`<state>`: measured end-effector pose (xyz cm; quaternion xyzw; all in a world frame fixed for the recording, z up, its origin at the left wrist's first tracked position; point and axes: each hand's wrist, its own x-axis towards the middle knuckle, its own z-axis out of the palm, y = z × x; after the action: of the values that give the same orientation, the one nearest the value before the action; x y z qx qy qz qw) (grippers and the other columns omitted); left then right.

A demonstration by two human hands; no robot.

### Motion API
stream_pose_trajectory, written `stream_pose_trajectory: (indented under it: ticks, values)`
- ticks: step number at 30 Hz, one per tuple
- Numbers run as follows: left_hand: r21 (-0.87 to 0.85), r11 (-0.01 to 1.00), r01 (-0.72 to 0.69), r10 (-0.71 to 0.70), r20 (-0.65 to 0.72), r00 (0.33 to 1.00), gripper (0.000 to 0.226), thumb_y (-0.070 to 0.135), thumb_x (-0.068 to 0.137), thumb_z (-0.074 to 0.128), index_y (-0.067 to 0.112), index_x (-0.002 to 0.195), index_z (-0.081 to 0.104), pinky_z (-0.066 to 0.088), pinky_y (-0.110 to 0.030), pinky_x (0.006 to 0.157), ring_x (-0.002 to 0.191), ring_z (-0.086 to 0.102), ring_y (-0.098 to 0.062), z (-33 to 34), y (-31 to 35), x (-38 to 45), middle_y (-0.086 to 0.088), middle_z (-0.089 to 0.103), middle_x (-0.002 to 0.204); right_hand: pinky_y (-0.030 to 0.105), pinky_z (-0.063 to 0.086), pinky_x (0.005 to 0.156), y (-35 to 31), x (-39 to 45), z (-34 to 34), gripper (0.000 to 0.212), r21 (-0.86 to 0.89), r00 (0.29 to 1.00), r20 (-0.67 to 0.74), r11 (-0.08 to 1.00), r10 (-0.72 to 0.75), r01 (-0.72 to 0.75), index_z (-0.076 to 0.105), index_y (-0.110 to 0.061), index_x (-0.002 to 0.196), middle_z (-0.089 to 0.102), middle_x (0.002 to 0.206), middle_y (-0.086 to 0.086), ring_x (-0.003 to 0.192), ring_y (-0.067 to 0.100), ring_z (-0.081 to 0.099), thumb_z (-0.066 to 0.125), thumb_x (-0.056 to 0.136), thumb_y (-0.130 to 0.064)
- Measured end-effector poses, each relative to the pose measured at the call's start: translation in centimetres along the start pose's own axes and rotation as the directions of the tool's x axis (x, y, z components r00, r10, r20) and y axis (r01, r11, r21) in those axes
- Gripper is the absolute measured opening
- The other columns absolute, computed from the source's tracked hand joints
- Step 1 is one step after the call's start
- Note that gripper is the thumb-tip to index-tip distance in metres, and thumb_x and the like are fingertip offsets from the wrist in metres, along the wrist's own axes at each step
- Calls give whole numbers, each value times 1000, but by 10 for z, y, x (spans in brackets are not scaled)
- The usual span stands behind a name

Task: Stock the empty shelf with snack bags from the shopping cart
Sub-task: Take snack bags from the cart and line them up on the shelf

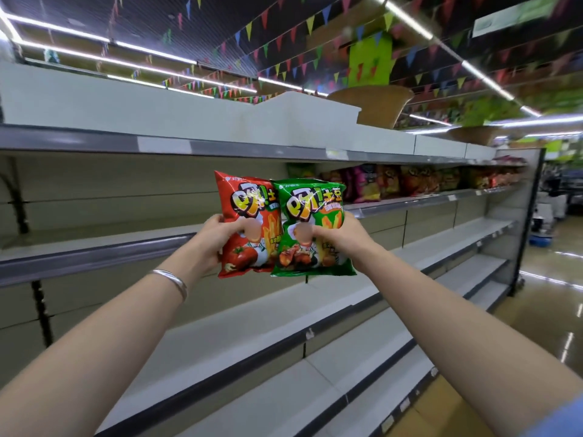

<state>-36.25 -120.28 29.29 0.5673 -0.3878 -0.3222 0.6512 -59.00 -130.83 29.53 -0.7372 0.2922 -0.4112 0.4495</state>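
Bare shelf (94, 247) – hands hold red bag (249, 222), green bag (312, 228).

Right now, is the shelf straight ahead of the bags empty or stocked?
Empty: the shelf behind the red bag and green bag shows bare board.

A long shelving unit (239, 143) crosses the frame. A row of snack bags (410, 182) lies on its second tier at right; baskets (375, 105) sit on top.
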Motion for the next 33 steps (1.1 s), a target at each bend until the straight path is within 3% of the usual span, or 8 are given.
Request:
stream_pose_trajectory:
  ticks: [6, 11, 14, 19, 22, 28, 31, 33]
  values:
    - [39, 998, -54, 54, 3, 999, 50, 29, 82, 79, 10, 121, 53, 59, -43, 76, 91, 72, -32, 35, 9, 68, -14, 71, 108, 28, 48, 71, 17, 52, -33, 30, -16, 999, -20, 999, -28, 28, 55, -17, 85, 62, 85, 4, 79, 18, 58, 83, 78, -24]
    - [28, 998, -60, 59, 33, 998, 63, 29, 74, 86, 8, 125, 55, 59, -51, 82, 89, 74, -34, 57, 16, 120, -16, 73, 108, 35, 51, 81, 24, 104, -56, 57, -24, 998, -26, 999, -49, 49, 58, -7, 109, 65, 94, 7, 87, 20, 62, 88, 70, -36]
    - [27, 996, -82, 81, 30, 996, 61, 28, 74, 85, 8, 124, 55, 58, -50, 85, 91, 73, -34, 72, 17, 140, -15, 72, 108, 28, 50, 74, 30, 125, -68, 37, -24, 997, -17, 997, -70, 70, 58, -17, 97, 66, 92, 4, 84, 15, 62, 85, 75, -30]
    - [53, 997, -64, 61, 64, 996, 91, 31, 41, 97, 16, 122, 59, 56, -56, 88, 95, 73, -34, 97, 13, 170, -10, 74, 110, 29, 50, 75, 52, 159, -92, 36, -18, 996, 8, 996, -90, 91, 59, -19, 96, 68, 94, 5, 87, 18, 64, 86, 74, -29]
    - [65, 995, -73, 69, 60, 996, 94, 34, 34, 96, 17, 119, 61, 57, -54, 87, 95, 73, -33, 123, 11, 182, -9, 75, 108, 27, 50, 71, 67, 181, -114, 49, -7, 995, 13, 996, -94, 94, 60, -13, 108, 69, 102, 9, 94, 24, 66, 87, 72, -32]
    - [42, 997, -70, 70, -9, 998, 111, 37, 18, 99, 12, 119, 61, 57, -53, 87, 94, 73, -35, 184, 1, 203, -12, 75, 106, 29, 49, 72, 97, 216, -173, 55, -32, 994, 68, 996, -87, 89, 54, -19, 107, 66, 100, 3, 91, 17, 64, 88, 69, -40]
    - [38, 997, -65, 67, -53, 996, 89, 28, 43, 94, 11, 123, 59, 58, -51, 83, 94, 73, -34, 222, -3, 209, -13, 74, 108, 37, 57, 83, 105, 233, -205, 82, -83, 992, 77, 991, -96, 102, 55, -16, 115, 68, 102, 2, 93, 17, 66, 90, 54, -58]
    - [35, 998, -47, 50, -93, 994, 73, 24, 60, 89, 11, 125, 58, 57, -53, 85, 95, 72, -35, 243, -6, 215, -14, 73, 110, 34, 56, 79, 112, 244, -225, 97, -98, 990, 100, 989, -99, 109, 54, -14, 122, 69, 104, 3, 95, 18, 67, 89, 47, -64]
